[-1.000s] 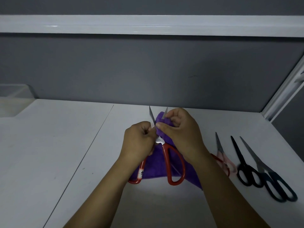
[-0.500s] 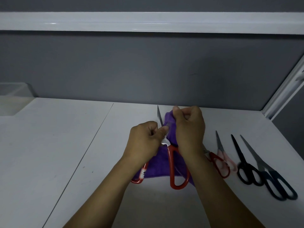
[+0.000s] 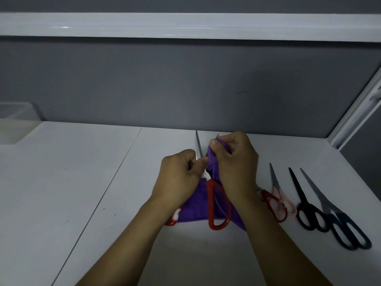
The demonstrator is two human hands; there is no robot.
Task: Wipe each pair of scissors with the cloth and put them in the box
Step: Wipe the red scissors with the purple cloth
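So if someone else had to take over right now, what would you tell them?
Left hand: grips the red-handled scissors near the pivot, blades open, tips pointing away.
Right hand: pinches the purple cloth around the right blade.
Waiting on the table to the right: small red scissors, pink scissors, black scissors, dark blue scissors.
Clear box: far left; contents cannot be made out.
Done: wiping of the first pair under way.
Left: finish it, box it, then wipe and box the other four.

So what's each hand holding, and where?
Left hand grips the red scissors by the bare blade near the pivot; right hand pinches the purple cloth around the other blade.
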